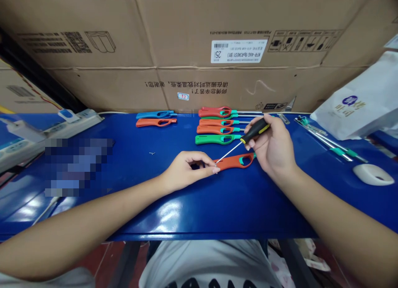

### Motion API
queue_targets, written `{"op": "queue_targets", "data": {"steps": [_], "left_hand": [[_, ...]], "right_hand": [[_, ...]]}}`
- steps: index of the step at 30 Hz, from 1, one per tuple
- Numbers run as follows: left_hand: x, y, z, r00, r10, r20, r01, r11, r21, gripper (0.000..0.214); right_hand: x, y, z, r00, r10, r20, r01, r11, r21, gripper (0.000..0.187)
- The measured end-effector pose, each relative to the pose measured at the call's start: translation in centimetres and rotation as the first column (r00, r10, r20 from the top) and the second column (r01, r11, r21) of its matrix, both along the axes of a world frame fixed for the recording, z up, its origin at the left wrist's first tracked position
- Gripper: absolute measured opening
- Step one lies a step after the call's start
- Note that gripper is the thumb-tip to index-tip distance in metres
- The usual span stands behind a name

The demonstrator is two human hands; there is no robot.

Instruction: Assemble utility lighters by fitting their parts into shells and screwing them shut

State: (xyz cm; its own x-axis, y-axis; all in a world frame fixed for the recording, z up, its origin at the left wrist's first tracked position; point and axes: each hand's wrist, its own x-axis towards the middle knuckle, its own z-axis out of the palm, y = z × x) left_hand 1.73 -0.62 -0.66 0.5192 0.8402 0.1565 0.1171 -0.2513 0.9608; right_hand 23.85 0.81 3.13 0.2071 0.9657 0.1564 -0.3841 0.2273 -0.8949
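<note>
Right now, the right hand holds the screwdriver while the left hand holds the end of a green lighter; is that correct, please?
Not quite: the lighter whose end the left hand holds is orange, not green, as the head view shows. The right hand does hold the screwdriver.

- Place appeared to be a small workshop or assembly bench; whether in a home or a factory could not be determined.
- Blue table [174, 221], with dark metal legs [126, 261], served as the work surface.
- Screwdriver [254, 131] was held with its tip at an orange handle [232, 162]; similar coloured handles [205, 140] lay in rows behind.
- Power strip [84, 119] with plugs lay at one end.
- Printed cardboard carton [183, 39] stood along the back.
- Reddish tiled floor [105, 257] was noted below.
</note>
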Motion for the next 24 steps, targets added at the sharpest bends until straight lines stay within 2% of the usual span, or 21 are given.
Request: {"op": "queue_targets", "data": {"steps": [9, 24], "left_hand": [[0.04, 0.05, -0.01, 0.999, -0.022, -0.036, 0.023, 0.999, 0.022, 0.02], [-0.05, 0.05, 0.05, 0.995, -0.036, -0.095, 0.038, 0.999, 0.02, 0.019]], "right_hand": [[-0.2, -0.12, 0.13, 1.0, -0.016, 0.014, 0.016, 0.999, 0.03, 0.022], [-0.32, -0.28, 0.0, 0.998, 0.0, 0.064, -0.005, 0.997, 0.083, 0.027]]}}
